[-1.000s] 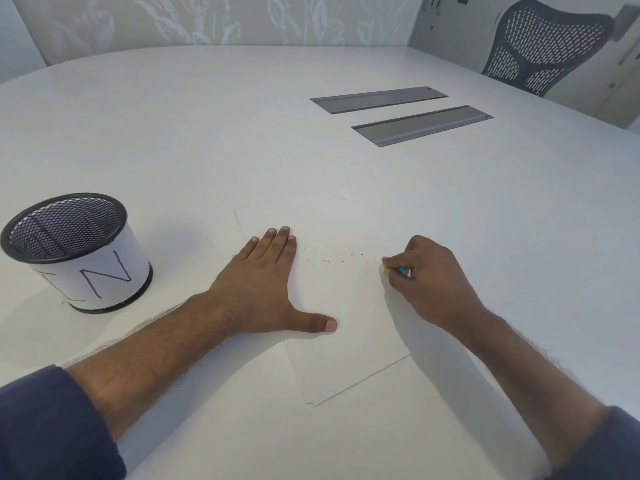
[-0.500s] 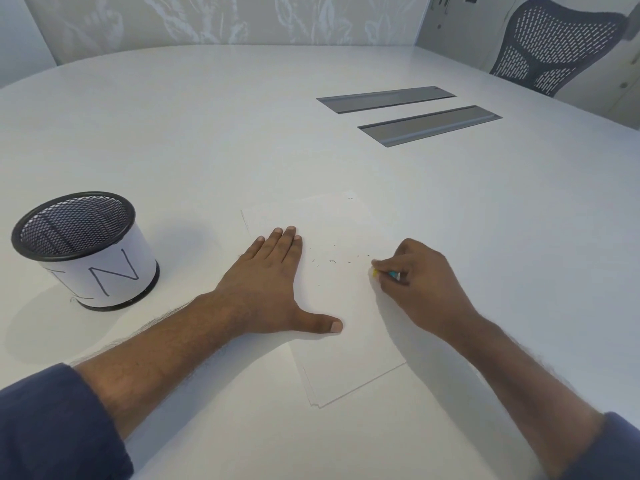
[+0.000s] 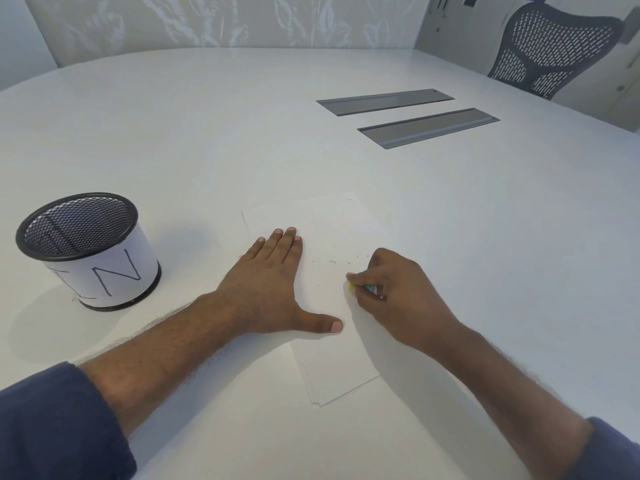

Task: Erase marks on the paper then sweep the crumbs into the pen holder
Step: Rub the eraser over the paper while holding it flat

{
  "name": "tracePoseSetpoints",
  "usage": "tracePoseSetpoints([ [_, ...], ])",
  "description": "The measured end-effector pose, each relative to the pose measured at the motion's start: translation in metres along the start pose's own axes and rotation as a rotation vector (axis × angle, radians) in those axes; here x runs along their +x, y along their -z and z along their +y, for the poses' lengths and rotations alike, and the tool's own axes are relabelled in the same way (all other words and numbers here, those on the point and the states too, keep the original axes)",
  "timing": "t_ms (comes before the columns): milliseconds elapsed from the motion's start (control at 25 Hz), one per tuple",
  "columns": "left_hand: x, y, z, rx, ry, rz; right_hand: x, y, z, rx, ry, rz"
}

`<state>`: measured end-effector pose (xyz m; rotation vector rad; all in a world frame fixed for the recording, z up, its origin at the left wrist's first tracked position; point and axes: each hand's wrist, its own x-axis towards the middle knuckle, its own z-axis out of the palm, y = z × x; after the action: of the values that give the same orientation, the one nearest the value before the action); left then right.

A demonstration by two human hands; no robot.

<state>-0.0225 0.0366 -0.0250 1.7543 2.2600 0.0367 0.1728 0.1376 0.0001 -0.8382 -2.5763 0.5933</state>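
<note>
A thin stack of white paper (image 3: pixel 332 368) lies on the white table in front of me. My left hand (image 3: pixel 270 289) presses flat on the paper's left side, fingers straight and thumb spread. My right hand (image 3: pixel 394 289) pinches a small yellow and teal eraser (image 3: pixel 360 287) whose tip touches the paper. Several dark crumbs (image 3: pixel 332 262) are scattered on the sheet between my hands. A black mesh pen holder (image 3: pixel 90 247) wrapped in white paper with letters stands to the left, apart from the sheet.
Two grey metal cable hatches (image 3: pixel 429 128) are set into the table (image 3: pixel 207 133) at the back right. A dark mesh office chair (image 3: pixel 550 50) stands beyond the table's far right edge. A patterned wall runs behind.
My right hand with the eraser has slid left and slightly toward me across the paper. My left hand stays flat in place. The view has shifted a little.
</note>
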Motion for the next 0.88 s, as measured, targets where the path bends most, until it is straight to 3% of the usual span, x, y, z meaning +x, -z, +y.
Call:
tracePoseSetpoints([
  [120, 0.000, -0.001, 0.000, -0.003, -0.009, 0.015, 0.001, 0.008, 0.012, -0.003, -0.088, 0.087],
  [280, -0.002, -0.002, 0.000, -0.022, -0.014, 0.049, -0.002, 0.022, 0.026, 0.211, -0.218, 0.120],
  [520, -0.009, -0.001, 0.000, -0.088, -0.013, 0.073, -0.007, 0.033, 0.047, 0.105, -0.292, 0.178],
  [880, -0.015, 0.010, -0.015, -0.113, -0.004, 0.069, -0.013, 0.041, 0.064, -0.037, -0.280, 0.054],
])
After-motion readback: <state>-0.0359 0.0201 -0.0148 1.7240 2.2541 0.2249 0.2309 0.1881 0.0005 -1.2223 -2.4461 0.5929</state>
